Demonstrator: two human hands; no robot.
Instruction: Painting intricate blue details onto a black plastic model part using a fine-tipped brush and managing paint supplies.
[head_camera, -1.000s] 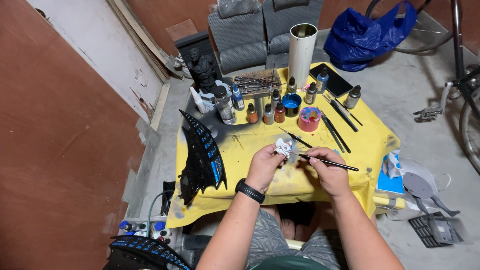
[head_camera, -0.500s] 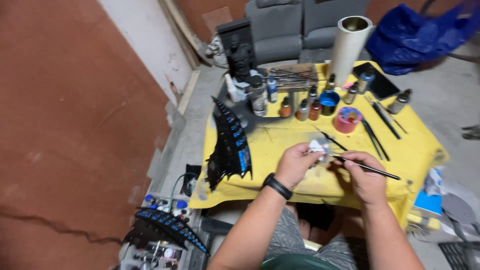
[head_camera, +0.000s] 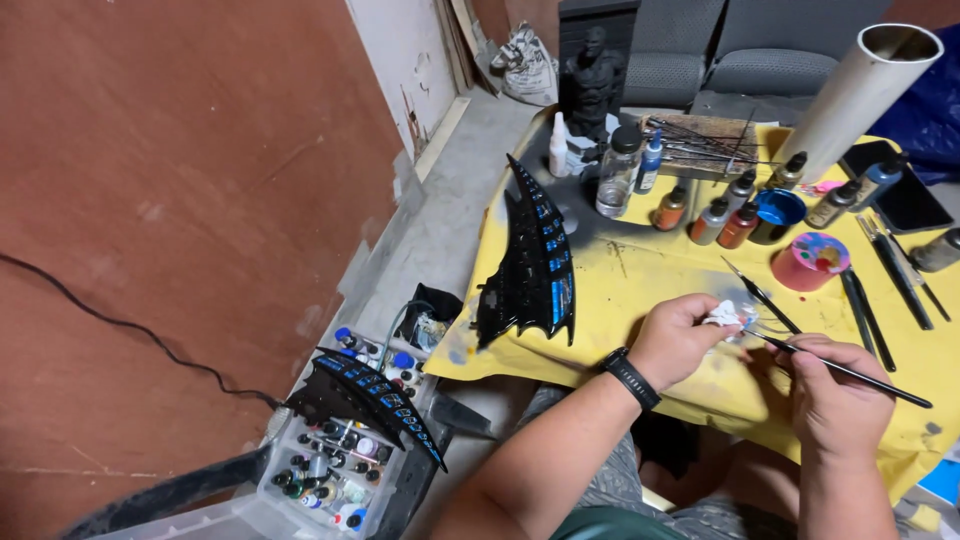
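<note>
Glossy black plastic wing (head_camera: 530, 265) on a matt yellow cloth (head_camera: 650, 280).

A makeshift hobby painting workshop: a yellow-covered table (head_camera: 640, 290) crowded with paint bottles (head_camera: 712, 222) and brushes (head_camera: 880, 285), beside bare concrete floor (head_camera: 440, 220) and rough walls (head_camera: 180, 200).

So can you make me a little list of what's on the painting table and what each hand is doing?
left hand: pinches a small white piece over the table
right hand: holds a thin black paintbrush, tip pointing at the white piece
table cover: yellow cloth, stained
on the cloth: black wing-shaped part with blue stripes, row of small paint bottles, blue cup, pink paint-spattered lid, spare brushes
at the back: white tube, dark figurine
on the floor: second striped wing over a box of paint bottles
</note>
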